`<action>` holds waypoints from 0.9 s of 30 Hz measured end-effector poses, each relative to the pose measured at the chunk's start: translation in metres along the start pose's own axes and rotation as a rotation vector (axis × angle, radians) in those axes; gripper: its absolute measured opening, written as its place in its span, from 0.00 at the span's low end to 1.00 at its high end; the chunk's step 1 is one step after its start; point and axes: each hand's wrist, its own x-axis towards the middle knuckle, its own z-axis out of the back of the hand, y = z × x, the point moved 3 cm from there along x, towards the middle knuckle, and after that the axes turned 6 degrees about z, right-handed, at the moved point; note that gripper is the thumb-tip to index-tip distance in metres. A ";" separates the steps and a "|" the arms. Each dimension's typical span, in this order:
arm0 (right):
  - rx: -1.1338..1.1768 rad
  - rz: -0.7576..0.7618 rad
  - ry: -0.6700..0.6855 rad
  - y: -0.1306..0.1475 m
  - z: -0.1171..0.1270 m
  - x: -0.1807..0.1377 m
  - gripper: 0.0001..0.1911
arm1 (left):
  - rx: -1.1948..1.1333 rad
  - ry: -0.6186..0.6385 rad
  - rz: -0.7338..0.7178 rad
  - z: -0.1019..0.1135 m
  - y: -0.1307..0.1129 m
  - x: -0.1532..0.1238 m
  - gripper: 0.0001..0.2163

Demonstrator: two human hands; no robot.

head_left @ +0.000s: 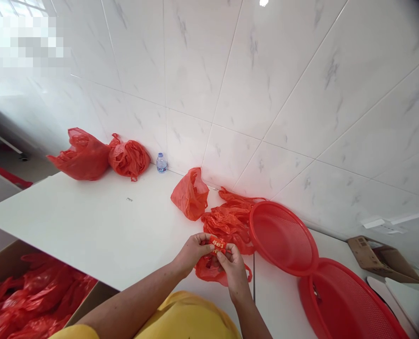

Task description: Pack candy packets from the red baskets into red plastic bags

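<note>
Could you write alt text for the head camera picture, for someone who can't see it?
A person's left hand and right hand hold a small red printed packet over a white table. Red plastic bags and a small bottle are on it, by a tiled wall; two red baskets are at right, a box of red plastic at lower left.

Small red packet (218, 243), partly hidden

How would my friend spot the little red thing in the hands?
Start at the white table against the marbled wall. Over it, the left hand and right hand hold the little red thing between their fingertips. Its pale yellow print sets it apart from the plain-looking red bags just behind it.
</note>
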 end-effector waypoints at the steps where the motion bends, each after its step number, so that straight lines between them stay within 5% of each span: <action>1: -0.008 -0.001 0.002 0.000 0.000 0.000 0.16 | -0.004 0.003 0.002 0.000 0.000 0.000 0.10; 27: 0.063 -0.051 0.010 -0.009 -0.001 0.000 0.21 | -0.238 -0.111 0.037 0.010 0.016 0.008 0.14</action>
